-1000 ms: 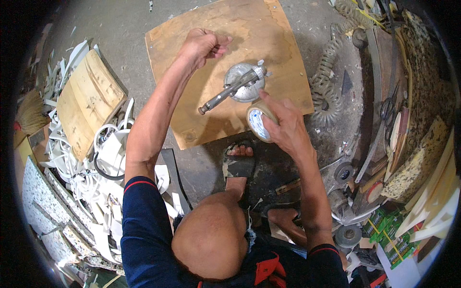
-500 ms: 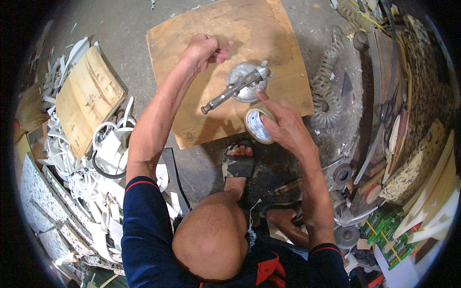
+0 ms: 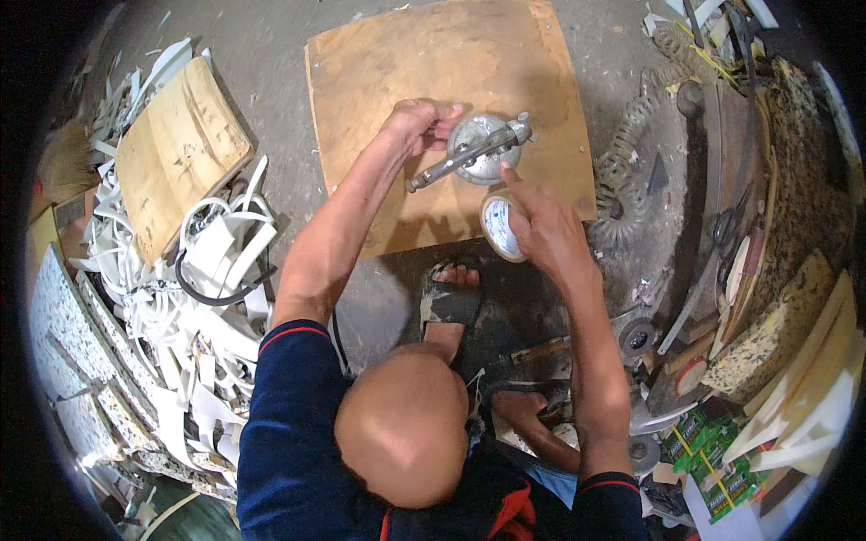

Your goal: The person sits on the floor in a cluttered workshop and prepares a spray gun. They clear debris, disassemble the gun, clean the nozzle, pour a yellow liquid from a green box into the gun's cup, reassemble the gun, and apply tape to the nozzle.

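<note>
A round, silvery metal piece lies on the plywood board, with a dark metal tube running slantwise across its top. A wing-shaped fitting is at the tube's upper right end. My left hand is at the left rim of the round piece, fingers curled in; anything pinched in them is too small to make out. My right hand grips a roll of tape by its ring, on edge below the round piece. Its index finger stretches up to the piece's lower right edge.
The plywood board lies on the concrete floor. White offcuts and a wooden panel are piled at left. A coiled clear hose, foam slabs and green packets lie at right. My sandalled foot is near the board's edge.
My left hand has moved right and down across the board to the round metal piece. The right hand keeps the tape roll close to the piece. The whole view has shifted slightly.
</note>
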The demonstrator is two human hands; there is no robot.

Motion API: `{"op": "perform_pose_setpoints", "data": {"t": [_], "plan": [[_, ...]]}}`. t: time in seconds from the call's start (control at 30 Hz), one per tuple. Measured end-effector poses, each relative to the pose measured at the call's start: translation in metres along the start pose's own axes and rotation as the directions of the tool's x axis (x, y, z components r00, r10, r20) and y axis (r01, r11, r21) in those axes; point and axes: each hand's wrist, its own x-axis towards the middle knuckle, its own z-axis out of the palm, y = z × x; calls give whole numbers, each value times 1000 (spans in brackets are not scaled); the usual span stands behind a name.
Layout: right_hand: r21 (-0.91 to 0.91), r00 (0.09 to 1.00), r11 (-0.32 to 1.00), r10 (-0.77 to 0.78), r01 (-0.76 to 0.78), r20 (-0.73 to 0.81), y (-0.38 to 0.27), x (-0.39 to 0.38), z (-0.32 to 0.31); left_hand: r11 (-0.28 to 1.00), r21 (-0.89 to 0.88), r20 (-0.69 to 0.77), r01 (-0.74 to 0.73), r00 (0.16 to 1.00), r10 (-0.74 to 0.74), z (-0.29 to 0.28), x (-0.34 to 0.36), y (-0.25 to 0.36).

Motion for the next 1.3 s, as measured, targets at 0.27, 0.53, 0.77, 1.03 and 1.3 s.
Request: {"op": "perform_pose_setpoints", "data": {"t": [0.27,0.53,0.77,1.03,1.3], "plan": [[-46,1000,999,-29,29,2,-3,3,2,963,-259,-75,-73,996,56,8,-14,-15],[-133,997,989,-70,68,-13,-5,4,0,971,-222,-127,-84,990,57,17,-27,-14],[-154,995,984,-99,93,-31,14,3,21,967,121,39,-222,975,219,-8,14,-44],[-189,1000,982,-13,9,-22,3,4,11,778,617,-257,-123,902,347,1,26,-37],[-117,996,993,20,-29,-82,-7,1,10,849,520,-256,-99,930,265,-3,57,-52]]}}
